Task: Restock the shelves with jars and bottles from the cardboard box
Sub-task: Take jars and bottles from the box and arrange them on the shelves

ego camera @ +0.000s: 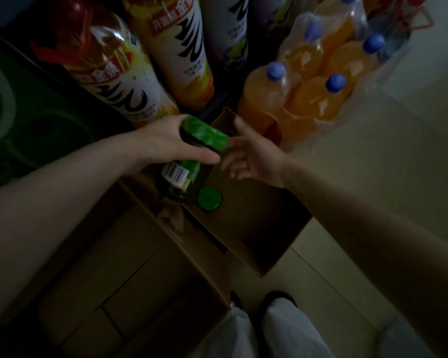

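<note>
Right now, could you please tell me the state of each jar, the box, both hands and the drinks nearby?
Held jar: lidded, gripped by the left hand, above the box.
Second jar: lidded, upright in the box.
Cardboard box: open.
Left hand: fingers curled round the held jar.
Right hand: open, holding nothing.
Orange bottles: capped, shrink-wrapped together.

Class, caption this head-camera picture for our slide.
Left hand lifts a green-lidded jar above the cardboard box; right hand open beside it.
</note>
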`<state>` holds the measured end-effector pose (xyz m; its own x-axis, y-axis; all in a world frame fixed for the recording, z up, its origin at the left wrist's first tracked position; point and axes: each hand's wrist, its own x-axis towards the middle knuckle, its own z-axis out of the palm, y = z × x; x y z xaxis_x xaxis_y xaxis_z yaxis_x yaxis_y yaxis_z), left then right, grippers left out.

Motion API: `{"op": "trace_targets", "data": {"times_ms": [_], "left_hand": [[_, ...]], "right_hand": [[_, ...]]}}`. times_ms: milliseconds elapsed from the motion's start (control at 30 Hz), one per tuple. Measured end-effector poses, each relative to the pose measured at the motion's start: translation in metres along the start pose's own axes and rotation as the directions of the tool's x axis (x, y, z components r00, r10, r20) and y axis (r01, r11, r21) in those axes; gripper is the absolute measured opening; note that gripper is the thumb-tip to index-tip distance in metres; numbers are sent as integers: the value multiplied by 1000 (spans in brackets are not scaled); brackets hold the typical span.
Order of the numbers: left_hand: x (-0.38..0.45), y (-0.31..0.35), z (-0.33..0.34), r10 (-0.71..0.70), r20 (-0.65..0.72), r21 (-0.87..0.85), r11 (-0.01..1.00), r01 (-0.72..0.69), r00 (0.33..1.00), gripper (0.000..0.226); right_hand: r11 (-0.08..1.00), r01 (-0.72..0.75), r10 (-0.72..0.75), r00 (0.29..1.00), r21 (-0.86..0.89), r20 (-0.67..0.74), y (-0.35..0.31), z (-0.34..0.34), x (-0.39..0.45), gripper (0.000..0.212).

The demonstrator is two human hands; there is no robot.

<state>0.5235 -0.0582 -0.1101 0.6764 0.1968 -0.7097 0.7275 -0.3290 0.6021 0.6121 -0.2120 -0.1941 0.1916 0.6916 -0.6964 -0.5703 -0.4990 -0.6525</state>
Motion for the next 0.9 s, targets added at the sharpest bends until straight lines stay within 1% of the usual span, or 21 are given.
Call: {"op": "trace_targets", "data": {"times_ms": [33, 67, 100, 133, 167, 200, 233, 267, 300, 367, 400, 500, 533, 600, 633, 667, 700, 767, 800, 833, 900], "left_hand": [[1, -1, -4, -2, -49, -30, 1000, 0, 999, 61], [4, -4, -6, -4, -99, -45, 999, 0, 995, 64], [7, -5, -6, 2, -139, -41, 999, -7, 990, 65], [13, -7, -6, 7, -165, -25, 1000, -11, 986, 65], [17, -9, -4, 9, -173, -12, 1000, -11, 985, 60], [21, -11, -1, 14, -173, -6, 1000, -15, 985, 52], [25, -14, 1, 21, -163, -3, 1000, -22, 986, 45], [29, -18, 2, 26, -151, 3, 1000, -26, 988, 44], [34, -22, 2, 32, -147, 14, 999, -30, 989, 49], [41, -29, 2, 45, -171, 40, 998, -39, 984, 63], [43, -31, 2, 64, -203, 37, 998, -58, 977, 66], [36, -25, 2, 87, -319, -109, 986, -128, 944, 70], [27, -19, 4, 83, -333, -171, 974, -147, 939, 69], [0, -1, 5, 72, -294, -277, 948, -157, 953, 68], [-19, 9, 4, 76, -259, -316, 935, -159, 963, 69], [-41, 19, 2, 81, -232, -350, 923, -161, 969, 71], [-66, 31, -1, 86, -210, -383, 909, -163, 974, 75], [-122, 58, -11, 72, -179, -439, 887, -145, 981, 74], [-153, 71, -17, 75, -163, -461, 876, -143, 984, 69], [-186, 83, -25, 84, -142, -483, 864, -144, 986, 62], [-259, 106, -48, 113, -117, -527, 835, -159, 987, 47]], "right_hand": [[986, -29, 15, 996, -167, -88, 14, 2, 13, 42], [886, -47, -24, 989, -462, -146, 30, 5, 27, 37], [662, -48, -70, 990, -748, -125, 49, 10, 40, 39], [393, -10, -53, 998, -920, -34, 68, 17, 54, 49], [170, 54, 9, 998, -984, 57, 83, 27, 64, 59], [11, 116, 71, 991, -993, 117, 97, 34, 76, 67], [-93, 150, 103, 985, -984, 141, 108, 41, 86, 71], [-153, 145, 106, 986, -978, 129, 116, 46, 97, 73], [-175, 127, 97, 989, -976, 111, 123, 50, 106, 73], [-163, 89, 53, 995, -983, 81, 132, 54, 118, 72], [-132, 72, 31, 997, -989, 69, 133, 52, 119, 72], [93, -67, 38, 997, -993, -63, 117, 35, 96, 79], [140, -118, 32, 993, -983, -115, 104, 26, 79, 83], [128, -160, 10, 987, -979, -160, 63, 12, 32, 86], [114, -148, 13, 989, -982, -147, 38, 8, 4, 85], [129, -129, 22, 992, -983, -127, 10, 10, -28, 83], [180, -117, 36, 993, -977, -112, -21, 14, -59, 81], [358, -118, 76, 992, -926, -97, -87, 32, -126, 75], [434, -120, 98, 992, -893, -86, -117, 46, -160, 71], [477, -111, 109, 992, -872, -66, -149, 62, -193, 69], [509, -22, 115, 992, -860, 43, -209, 97, -253, 63]]}}
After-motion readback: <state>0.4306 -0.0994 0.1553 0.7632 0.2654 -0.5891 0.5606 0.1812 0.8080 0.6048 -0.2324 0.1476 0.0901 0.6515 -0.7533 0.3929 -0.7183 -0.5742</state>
